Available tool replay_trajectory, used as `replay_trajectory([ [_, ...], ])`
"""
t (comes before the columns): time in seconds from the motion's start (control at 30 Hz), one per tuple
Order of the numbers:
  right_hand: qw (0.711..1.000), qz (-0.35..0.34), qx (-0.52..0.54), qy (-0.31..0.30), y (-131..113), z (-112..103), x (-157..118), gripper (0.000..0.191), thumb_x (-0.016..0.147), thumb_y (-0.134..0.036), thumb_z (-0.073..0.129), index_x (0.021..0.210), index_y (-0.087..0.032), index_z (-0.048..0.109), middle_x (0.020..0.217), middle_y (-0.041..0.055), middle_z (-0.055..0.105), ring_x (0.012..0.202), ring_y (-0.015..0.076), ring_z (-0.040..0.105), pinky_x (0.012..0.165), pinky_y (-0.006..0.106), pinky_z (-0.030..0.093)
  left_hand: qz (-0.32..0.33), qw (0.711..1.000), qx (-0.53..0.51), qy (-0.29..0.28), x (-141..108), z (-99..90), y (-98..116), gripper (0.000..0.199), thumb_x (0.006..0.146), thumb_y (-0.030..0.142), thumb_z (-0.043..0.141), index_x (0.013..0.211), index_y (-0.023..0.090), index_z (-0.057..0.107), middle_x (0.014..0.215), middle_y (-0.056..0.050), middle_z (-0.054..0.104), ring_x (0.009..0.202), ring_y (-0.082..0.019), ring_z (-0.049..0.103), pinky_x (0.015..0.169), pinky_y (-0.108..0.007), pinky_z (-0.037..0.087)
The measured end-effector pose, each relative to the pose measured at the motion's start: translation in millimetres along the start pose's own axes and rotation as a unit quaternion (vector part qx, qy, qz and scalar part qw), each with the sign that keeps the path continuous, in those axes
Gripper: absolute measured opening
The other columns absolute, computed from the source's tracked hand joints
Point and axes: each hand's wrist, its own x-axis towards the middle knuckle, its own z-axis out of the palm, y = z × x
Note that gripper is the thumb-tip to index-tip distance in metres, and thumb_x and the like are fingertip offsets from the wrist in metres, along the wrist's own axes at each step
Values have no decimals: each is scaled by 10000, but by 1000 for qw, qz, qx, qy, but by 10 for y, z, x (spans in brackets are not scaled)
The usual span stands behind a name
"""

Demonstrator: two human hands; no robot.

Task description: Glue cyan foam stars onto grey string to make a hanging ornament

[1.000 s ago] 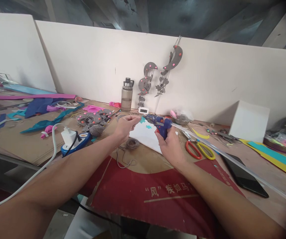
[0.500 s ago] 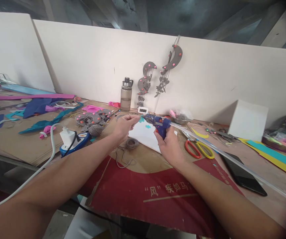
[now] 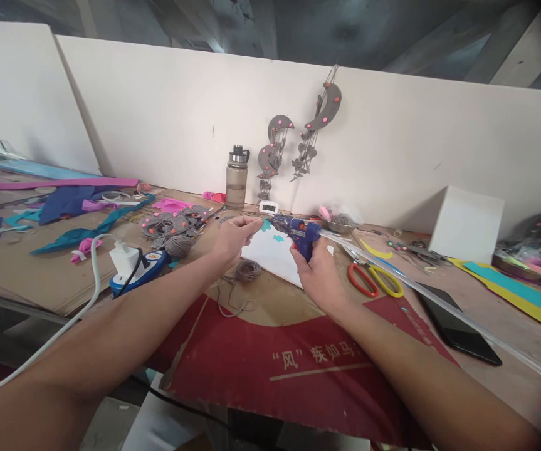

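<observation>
My right hand (image 3: 320, 272) is wrapped round the handle of a blue hot glue gun (image 3: 304, 235), with a long clear glue stick (image 3: 420, 291) trailing from its rear to the right. The gun's nozzle points left, close to the fingertips of my left hand (image 3: 237, 238). Those fingers are pinched together; what they hold is too small to make out. A teal flower-shaped cutout (image 3: 266, 224) shows right beside them, and I cannot tell if they touch it. Another teal cutout (image 3: 278, 238) lies on the white board (image 3: 274, 260) below. A coil of grey yarn (image 3: 248, 270) sits at the board's near edge.
Scissors (image 3: 363, 280) with red and yellow handles and a black phone (image 3: 458, 326) lie to the right. Behind stand a water bottle (image 3: 236, 181) and a small clock (image 3: 268, 207). On the left, a blue power strip (image 3: 143, 272) carries a white plug and cable.
The whole view has shifted slightly to the left. Both hands and the glue gun keep nearly the same pose.
</observation>
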Motion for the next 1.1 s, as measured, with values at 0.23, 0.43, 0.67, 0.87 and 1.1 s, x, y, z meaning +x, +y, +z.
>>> replay_trajectory([
  [0.23, 1000, -4, 0, 11, 10, -6, 9, 364, 860, -358, 474, 1168, -179, 396, 1048, 167, 629, 928, 319, 609, 723, 415, 464, -7, 1000, 6, -4, -12, 1, 14, 309, 622, 402, 767, 697, 128, 645, 537, 44, 443, 466, -37, 295, 463, -214, 192],
  [0.43, 1000, 6, -8, -1, -6, -4, -1, 355, 860, -357, 468, 1158, -181, 397, 1027, 158, 635, 910, 316, 613, 717, 412, 464, -3, 1000, -3, -6, 2, -9, -3, 302, 619, 396, 767, 690, 130, 642, 559, 36, 461, 468, -38, 299, 457, -220, 180],
  [0.67, 1000, -3, -14, 9, 19, 0, 2, 332, 862, -361, 462, 1138, -186, 406, 985, 149, 638, 833, 298, 617, 681, 402, 466, -3, 1000, 6, -5, -1, -5, 2, 302, 616, 402, 767, 673, 131, 644, 544, 37, 455, 466, -42, 304, 462, -224, 192],
  [0.87, 1000, -2, -12, 0, 16, 15, -9, 285, 857, -348, 463, 1091, -196, 408, 977, 139, 652, 811, 289, 626, 685, 398, 472, 12, 1000, 6, -8, 18, -19, -25, 308, 629, 412, 758, 686, 129, 652, 543, 32, 458, 465, -43, 302, 458, -222, 181],
  [1.1, 1000, 3, -23, 0, 2, 18, -17, 277, 853, -346, 460, 1076, -193, 399, 1007, 151, 649, 872, 298, 621, 713, 404, 473, 10, 1000, 8, -12, 12, -13, -15, 321, 623, 423, 761, 677, 128, 647, 535, 35, 450, 468, -43, 302, 460, -220, 181],
])
